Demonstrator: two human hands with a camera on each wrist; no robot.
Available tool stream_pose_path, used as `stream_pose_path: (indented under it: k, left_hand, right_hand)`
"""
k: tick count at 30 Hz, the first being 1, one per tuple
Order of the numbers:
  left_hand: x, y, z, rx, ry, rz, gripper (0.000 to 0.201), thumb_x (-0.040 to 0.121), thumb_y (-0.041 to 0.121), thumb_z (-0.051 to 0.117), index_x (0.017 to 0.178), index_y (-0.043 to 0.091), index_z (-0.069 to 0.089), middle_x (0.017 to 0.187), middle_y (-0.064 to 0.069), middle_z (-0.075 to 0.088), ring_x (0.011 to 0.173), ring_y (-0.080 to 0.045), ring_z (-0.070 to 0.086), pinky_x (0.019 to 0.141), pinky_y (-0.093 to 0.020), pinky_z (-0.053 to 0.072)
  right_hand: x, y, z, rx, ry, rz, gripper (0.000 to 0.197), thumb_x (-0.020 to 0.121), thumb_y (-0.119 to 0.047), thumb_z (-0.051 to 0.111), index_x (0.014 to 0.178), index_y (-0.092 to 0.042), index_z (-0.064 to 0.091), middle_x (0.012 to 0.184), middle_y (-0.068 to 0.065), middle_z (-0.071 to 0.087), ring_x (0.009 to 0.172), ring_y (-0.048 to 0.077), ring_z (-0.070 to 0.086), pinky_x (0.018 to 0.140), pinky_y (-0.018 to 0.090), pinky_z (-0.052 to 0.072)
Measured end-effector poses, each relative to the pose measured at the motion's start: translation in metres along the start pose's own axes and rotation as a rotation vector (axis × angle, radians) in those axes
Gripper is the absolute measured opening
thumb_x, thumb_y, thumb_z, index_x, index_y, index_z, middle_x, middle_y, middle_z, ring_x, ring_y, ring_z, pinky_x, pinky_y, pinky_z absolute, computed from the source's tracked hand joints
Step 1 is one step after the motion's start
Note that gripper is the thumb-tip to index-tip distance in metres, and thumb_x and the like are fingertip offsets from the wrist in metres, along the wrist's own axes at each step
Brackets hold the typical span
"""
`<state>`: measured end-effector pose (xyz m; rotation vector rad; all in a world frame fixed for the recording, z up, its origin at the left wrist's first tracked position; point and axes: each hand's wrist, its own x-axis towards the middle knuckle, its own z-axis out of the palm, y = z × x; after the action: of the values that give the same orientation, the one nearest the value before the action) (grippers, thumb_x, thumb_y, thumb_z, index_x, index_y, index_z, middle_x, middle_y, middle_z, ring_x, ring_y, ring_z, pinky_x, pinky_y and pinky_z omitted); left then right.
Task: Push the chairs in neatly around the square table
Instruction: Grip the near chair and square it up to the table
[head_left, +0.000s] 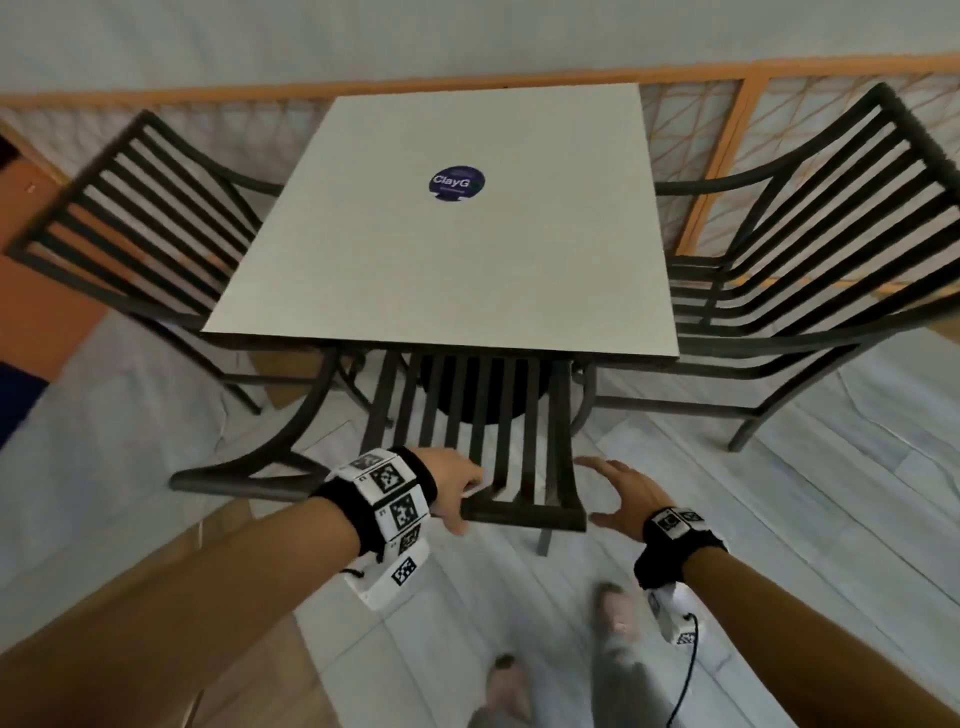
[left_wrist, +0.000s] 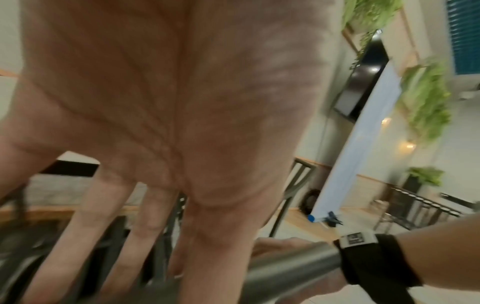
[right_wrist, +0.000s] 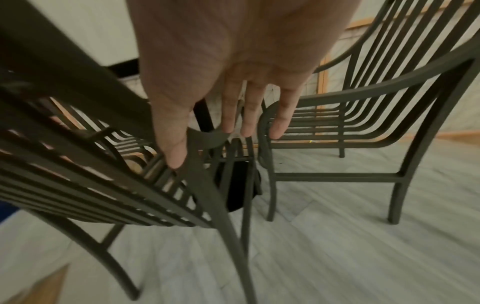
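A square white table (head_left: 441, 270) has three dark metal slatted chairs around it. The near chair (head_left: 524, 514) has its seat partly under the table's front edge. My left hand (head_left: 460, 496) grips the left part of its top rail (left_wrist: 291, 267), fingers over the far side and thumb on the near side. My right hand (head_left: 610, 493) hovers open, fingers spread, just beside the rail's right corner; its thumb (right_wrist: 176, 156) lies close to the back post (right_wrist: 207, 185). The left chair (head_left: 130, 208) and right chair (head_left: 805, 234) stand at the table's sides, angled outward.
A wooden lattice railing (head_left: 727, 156) runs behind the table. The table's black pedestal base (head_left: 483, 395) sits under the near chair's seat. My feet (head_left: 613, 608) stand on the pale plank floor behind the chair. Plants (left_wrist: 426, 107) hang on a far wall.
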<state>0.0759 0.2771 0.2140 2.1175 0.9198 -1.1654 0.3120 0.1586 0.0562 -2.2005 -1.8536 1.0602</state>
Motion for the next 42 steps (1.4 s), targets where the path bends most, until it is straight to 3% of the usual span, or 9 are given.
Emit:
stream_pose_path:
  k: [3, 6, 11, 13, 21, 28, 34, 38, 42]
  left_hand:
    - [-0.012, -0.044, 0.026, -0.032, -0.016, -0.072, 0.072, 0.084, 0.028, 0.071, 0.147, 0.017, 0.036, 0.141, -0.011, 0.05, 0.124, -0.028, 0.051, 0.101, -0.036, 0.043]
    - [-0.019, -0.084, 0.048, -0.12, 0.134, -0.118, 0.063, 0.086, 0.031, 0.067, 0.144, 0.028, 0.042, 0.136, -0.007, 0.057, 0.124, -0.026, 0.053, 0.104, -0.036, 0.04]
    - [-0.013, -0.133, 0.08, -0.182, 0.399, -0.24, 0.019, 0.084, 0.04, 0.056, 0.099, 0.036, 0.066, 0.092, 0.005, 0.071, 0.093, -0.022, 0.065, 0.101, -0.057, 0.04]
    - [-0.005, -0.138, 0.085, -0.17, 0.394, -0.246, 0.012, 0.081, 0.044, 0.057, 0.088, 0.037, 0.064, 0.085, 0.008, 0.068, 0.089, -0.021, 0.064, 0.099, -0.06, 0.04]
    - [-0.001, -0.136, 0.104, -0.206, 0.378, -0.225, 0.015, 0.081, 0.047, 0.058, 0.092, 0.04, 0.065, 0.087, 0.008, 0.067, 0.089, -0.022, 0.065, 0.1, -0.065, 0.037]
    - [-0.007, -0.119, 0.099, -0.146, 0.508, -0.317, 0.018, 0.094, 0.034, 0.051, 0.101, 0.031, 0.067, 0.097, 0.003, 0.07, 0.097, -0.026, 0.065, 0.106, -0.076, 0.014]
    - [0.001, -0.13, 0.101, -0.21, 0.506, -0.272, 0.02, 0.089, 0.033, 0.053, 0.073, 0.027, 0.061, 0.075, 0.003, 0.066, 0.079, -0.022, 0.064, 0.103, -0.072, 0.027]
    - [0.003, -0.134, 0.104, -0.227, 0.517, -0.212, 0.012, 0.088, 0.034, 0.055, 0.08, 0.029, 0.063, 0.078, 0.004, 0.067, 0.079, -0.02, 0.064, 0.102, -0.068, 0.033]
    - [0.0, -0.12, 0.119, -0.066, 0.657, -0.239, 0.022, 0.092, 0.029, 0.055, 0.114, 0.033, 0.057, 0.106, 0.004, 0.066, 0.111, -0.024, 0.057, 0.109, -0.072, 0.02]
  right_hand:
    - [-0.002, -0.035, 0.013, 0.078, 0.012, -0.041, 0.078, 0.068, -0.032, 0.079, 0.131, -0.043, 0.035, 0.137, 0.004, 0.045, 0.119, 0.028, 0.05, 0.101, 0.043, 0.045]
    - [-0.002, -0.048, 0.02, 0.1, 0.08, -0.043, 0.062, 0.067, -0.034, 0.08, 0.122, -0.032, 0.052, 0.124, 0.007, 0.055, 0.111, 0.029, 0.056, 0.098, 0.039, 0.047]
    - [-0.001, -0.06, 0.031, 0.186, 0.22, -0.023, 0.024, 0.076, -0.009, 0.069, 0.099, -0.017, 0.068, 0.105, 0.012, 0.067, 0.095, 0.033, 0.064, 0.088, 0.035, 0.05]
    - [-0.004, -0.061, 0.035, 0.186, 0.258, -0.014, 0.019, 0.076, -0.005, 0.067, 0.089, -0.019, 0.068, 0.1, 0.01, 0.069, 0.089, 0.033, 0.066, 0.085, 0.04, 0.053]
    - [-0.019, -0.061, 0.042, 0.224, 0.265, 0.007, 0.025, 0.074, -0.001, 0.064, 0.078, -0.026, 0.063, 0.094, 0.009, 0.071, 0.084, 0.03, 0.066, 0.079, 0.034, 0.052]
    - [-0.008, -0.064, 0.042, 0.235, 0.297, 0.105, 0.019, 0.081, -0.002, 0.059, 0.09, -0.016, 0.068, 0.102, 0.01, 0.07, 0.093, 0.033, 0.064, 0.079, 0.026, 0.044]
    - [-0.007, -0.058, 0.042, 0.221, 0.259, 0.089, 0.02, 0.082, -0.01, 0.063, 0.099, -0.021, 0.067, 0.108, 0.008, 0.07, 0.1, 0.03, 0.063, 0.086, 0.029, 0.047]
    - [-0.012, -0.056, 0.038, 0.194, 0.239, 0.111, 0.029, 0.079, -0.014, 0.068, 0.105, -0.028, 0.065, 0.108, 0.005, 0.071, 0.098, 0.027, 0.065, 0.084, 0.026, 0.047]
    - [-0.031, -0.066, 0.02, 0.126, 0.174, 0.081, 0.035, 0.08, -0.013, 0.063, 0.109, -0.032, 0.063, 0.104, 0.004, 0.072, 0.092, 0.027, 0.065, 0.076, 0.029, 0.047]
